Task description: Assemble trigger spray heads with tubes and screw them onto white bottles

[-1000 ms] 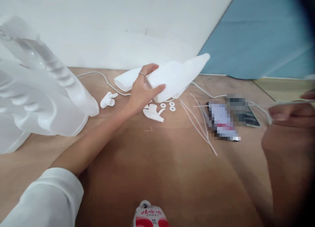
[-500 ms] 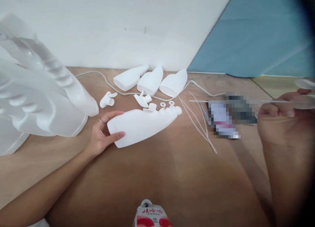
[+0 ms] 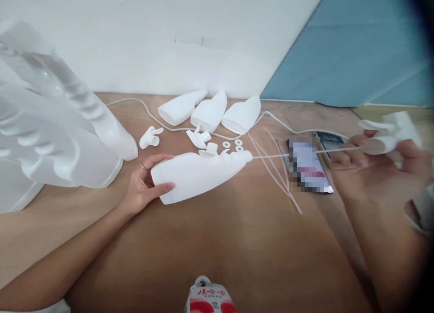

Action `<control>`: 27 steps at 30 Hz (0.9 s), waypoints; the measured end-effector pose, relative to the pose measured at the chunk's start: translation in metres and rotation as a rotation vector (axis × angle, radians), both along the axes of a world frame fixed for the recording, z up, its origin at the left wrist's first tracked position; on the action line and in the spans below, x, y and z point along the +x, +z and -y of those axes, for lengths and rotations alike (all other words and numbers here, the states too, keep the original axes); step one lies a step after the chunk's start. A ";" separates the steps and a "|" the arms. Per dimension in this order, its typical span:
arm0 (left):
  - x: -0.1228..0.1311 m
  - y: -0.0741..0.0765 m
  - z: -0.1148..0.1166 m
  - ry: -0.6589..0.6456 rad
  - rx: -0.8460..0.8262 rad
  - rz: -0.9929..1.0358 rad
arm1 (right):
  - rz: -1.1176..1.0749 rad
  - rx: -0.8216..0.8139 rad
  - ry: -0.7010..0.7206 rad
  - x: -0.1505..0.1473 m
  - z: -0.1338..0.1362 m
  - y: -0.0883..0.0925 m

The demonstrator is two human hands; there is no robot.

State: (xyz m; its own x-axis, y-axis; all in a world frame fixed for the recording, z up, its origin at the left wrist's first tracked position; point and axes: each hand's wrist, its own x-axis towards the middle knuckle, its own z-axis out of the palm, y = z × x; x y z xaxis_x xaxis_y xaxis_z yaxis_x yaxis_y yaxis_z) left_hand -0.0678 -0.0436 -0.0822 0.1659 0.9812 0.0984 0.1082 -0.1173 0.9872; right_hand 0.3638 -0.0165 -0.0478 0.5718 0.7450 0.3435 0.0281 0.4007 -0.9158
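Left hand [image 3: 140,186] has a bottle [image 3: 200,177] pinched, right hand [image 3: 383,172] grips a sprayer [image 3: 389,144] near the bench's [image 3: 237,249] right edge, tube [image 3: 271,156] at bottle's mouth.

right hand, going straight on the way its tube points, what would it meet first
The bottle in the left hand, likely at its neck: the sprayer tube from the right hand lines up with it, though depth leaves contact unclear.

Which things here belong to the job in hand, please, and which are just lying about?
Job: bottle in the left hand; spray head and tube in the right hand; probably other bottles, loose spray heads, washers, loose tubes.
Apparently lying about: cable, partly pixelated items, red-and-white package.
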 end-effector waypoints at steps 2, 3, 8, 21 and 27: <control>0.001 0.001 0.001 -0.014 -0.003 -0.005 | -0.094 -0.069 0.224 -0.010 -0.001 -0.001; 0.001 0.002 0.001 -0.019 -0.008 -0.009 | -0.101 -0.096 0.302 -0.015 -0.001 -0.002; 0.005 0.001 0.004 -0.039 -0.021 0.021 | -0.121 -0.177 0.394 -0.048 0.006 -0.009; 0.050 -0.016 0.034 -0.326 -0.095 0.147 | -0.380 -0.308 0.693 -0.127 0.015 -0.014; 0.062 -0.015 0.043 -0.420 0.091 0.073 | -0.646 -0.358 0.816 -0.160 0.007 -0.012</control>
